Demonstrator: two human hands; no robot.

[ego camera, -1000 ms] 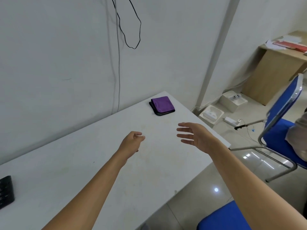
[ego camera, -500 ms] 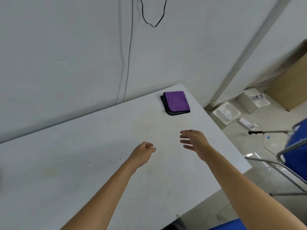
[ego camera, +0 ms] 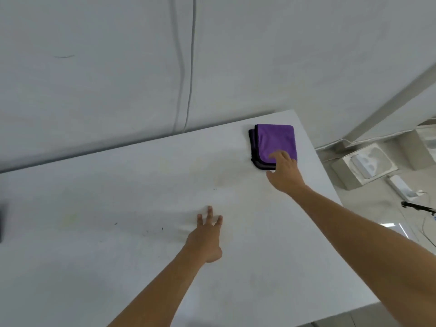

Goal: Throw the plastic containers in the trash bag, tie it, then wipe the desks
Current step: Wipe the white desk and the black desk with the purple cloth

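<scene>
As I read outward from my body, the left hand [ego camera: 207, 234] lies nearest, fingers spread and straight over the white desk [ego camera: 106, 267], holding nothing. Beyond it, up and right, my right hand [ego camera: 285, 177] has fingertips [ego camera: 279, 155] laid on the near edge of the folded purple cloth [ego camera: 276, 140], no pinch closed. Cloth sits at the desk's far right corner near the wall [ego camera: 118, 79], longer side running away from me. Right hand's job, likely.

cloth [ego camera: 274, 141] on desk [ego camera: 118, 267] far-right corner
</scene>
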